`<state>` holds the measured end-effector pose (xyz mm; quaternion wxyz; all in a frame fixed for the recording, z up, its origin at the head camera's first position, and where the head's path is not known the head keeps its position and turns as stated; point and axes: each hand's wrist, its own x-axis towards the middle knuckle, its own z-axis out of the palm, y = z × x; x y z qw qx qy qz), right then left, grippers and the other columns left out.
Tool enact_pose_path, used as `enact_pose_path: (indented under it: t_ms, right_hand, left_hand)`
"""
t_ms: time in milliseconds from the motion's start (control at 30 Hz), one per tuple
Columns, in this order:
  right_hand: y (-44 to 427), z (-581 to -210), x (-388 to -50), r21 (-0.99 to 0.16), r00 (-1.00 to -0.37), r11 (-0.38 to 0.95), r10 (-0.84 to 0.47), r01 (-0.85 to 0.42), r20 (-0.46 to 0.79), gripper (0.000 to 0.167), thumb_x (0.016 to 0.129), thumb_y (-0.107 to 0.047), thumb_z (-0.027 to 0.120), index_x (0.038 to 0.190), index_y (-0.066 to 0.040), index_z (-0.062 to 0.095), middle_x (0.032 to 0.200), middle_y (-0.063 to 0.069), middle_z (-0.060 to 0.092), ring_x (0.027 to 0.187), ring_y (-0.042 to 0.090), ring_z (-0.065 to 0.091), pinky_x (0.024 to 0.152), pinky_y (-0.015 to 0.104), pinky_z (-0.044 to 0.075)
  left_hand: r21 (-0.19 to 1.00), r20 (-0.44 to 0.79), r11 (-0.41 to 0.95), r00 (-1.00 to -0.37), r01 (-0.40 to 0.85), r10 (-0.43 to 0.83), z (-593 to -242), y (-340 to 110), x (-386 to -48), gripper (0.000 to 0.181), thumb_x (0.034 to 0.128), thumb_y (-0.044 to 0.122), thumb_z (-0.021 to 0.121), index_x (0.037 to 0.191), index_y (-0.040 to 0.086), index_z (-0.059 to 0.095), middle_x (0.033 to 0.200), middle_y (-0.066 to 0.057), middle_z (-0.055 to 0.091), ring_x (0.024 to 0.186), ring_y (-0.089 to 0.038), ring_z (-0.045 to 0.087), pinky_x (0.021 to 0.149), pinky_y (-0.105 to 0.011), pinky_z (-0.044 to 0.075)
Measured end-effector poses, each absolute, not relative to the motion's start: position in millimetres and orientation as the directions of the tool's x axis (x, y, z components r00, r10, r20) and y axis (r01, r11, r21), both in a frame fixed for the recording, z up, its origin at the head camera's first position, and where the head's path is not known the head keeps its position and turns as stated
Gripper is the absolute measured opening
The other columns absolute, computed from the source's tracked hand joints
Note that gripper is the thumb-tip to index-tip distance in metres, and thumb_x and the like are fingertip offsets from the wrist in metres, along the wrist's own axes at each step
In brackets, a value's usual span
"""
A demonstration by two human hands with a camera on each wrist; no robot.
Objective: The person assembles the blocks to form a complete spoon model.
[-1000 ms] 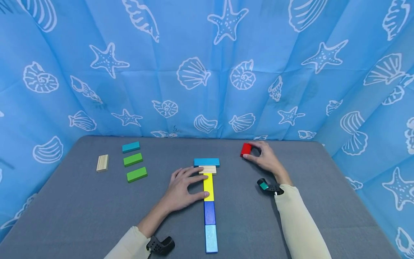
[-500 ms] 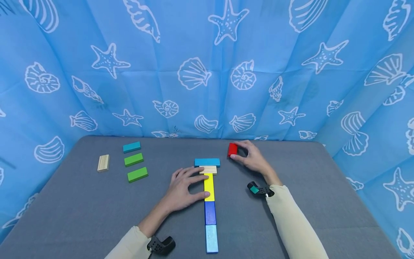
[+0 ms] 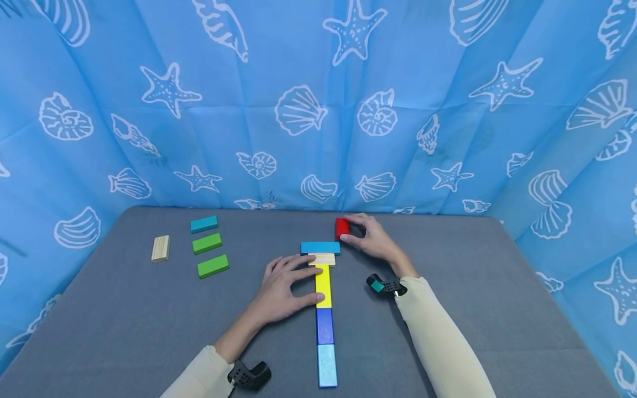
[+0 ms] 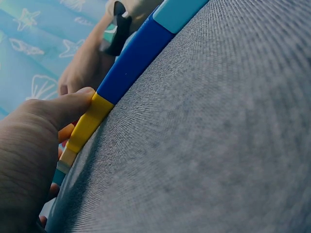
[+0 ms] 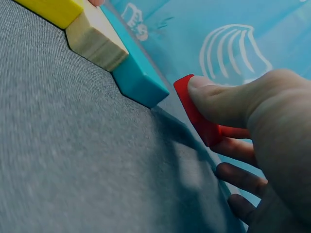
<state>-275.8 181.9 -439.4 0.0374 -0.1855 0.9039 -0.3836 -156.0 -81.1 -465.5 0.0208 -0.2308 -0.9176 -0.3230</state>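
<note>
Held between the thumb and fingers of my right hand [image 3: 373, 239] is a red wooden block [image 3: 342, 228], behind the right end of a blue crosswise block [image 3: 320, 247]. In the right wrist view the red block [image 5: 197, 112] appears raised, with a shadow on the cloth. My left hand [image 3: 282, 294], fingers spread, rests at the row: its thumb and a finger touch the yellow block [image 3: 323, 287], and another finger reaches the natural wood block [image 3: 326, 259]. Nearer me, a dark blue block [image 3: 325, 326] and a light blue block [image 3: 327, 366] continue the row.
At the left lie another blue block [image 3: 204, 224], two green blocks [image 3: 207, 244] and a plain wood block [image 3: 161, 249]. Grey cloth [image 3: 124, 320] covers the table. A blue curtain with sea-shell prints [image 3: 239, 127] hangs right behind its far edge.
My right hand has moved left with the red block, from the table's right part to just behind the blue crosswise block. The left hand has stayed in place.
</note>
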Motion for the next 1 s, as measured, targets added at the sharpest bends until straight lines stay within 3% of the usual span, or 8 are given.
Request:
enact_pose_path:
  t_ms: [267, 533, 1000]
  right_hand:
    - [176.8, -445.7, -275.4, -0.689, -0.924, 0.651, -0.374, -0.320, 0.076, 0.059, 0.093, -0.028, 0.075, 0.145, -0.006, 0.057, 0.148, 0.016, 0.051, 0.136, 0.038, 0.037, 0.114, 0.066, 0.012]
    - [175.5, -446.5, -274.8, -0.681, -0.922, 0.650, -0.376, -0.337, 0.097, 0.058, 0.093, -0.028, 0.075, 0.144, -0.006, 0.057, 0.146, 0.016, 0.053, 0.133, 0.037, 0.037, 0.109, 0.060, 0.020]
    - [176.3, -449.6, -274.6, -0.680, -0.919, 0.645, -0.376, -0.349, 0.116, 0.056, 0.094, -0.027, 0.073, 0.143, -0.006, 0.058, 0.145, 0.015, 0.055, 0.133, 0.036, 0.037, 0.109, 0.061, 0.019]
  left_hand:
    - [0.579, 0.185, 0.690, -0.894, 0.434, 0.407, -465.0, -80.4, -155.5, 0.058, 0.0871, 0.060, 0.071, 0.136, 0.029, 0.067, 0.154, 0.007, 0.047, 0.145, -0.028, 0.035, 0.115, -0.063, 0.014]
    - [0.580, 0.188, 0.689, -0.894, 0.435, 0.406, -464.4, -80.8, -155.7, 0.058, 0.0874, 0.060, 0.071, 0.136, 0.029, 0.067, 0.155, 0.007, 0.047, 0.145, -0.028, 0.035, 0.115, -0.063, 0.014]
    - [0.576, 0.193, 0.688, -0.891, 0.441, 0.410, -464.7, -81.2, -155.3, 0.058, 0.0878, 0.060, 0.070, 0.137, 0.029, 0.067, 0.155, 0.006, 0.047, 0.145, -0.029, 0.035, 0.114, -0.063, 0.015]
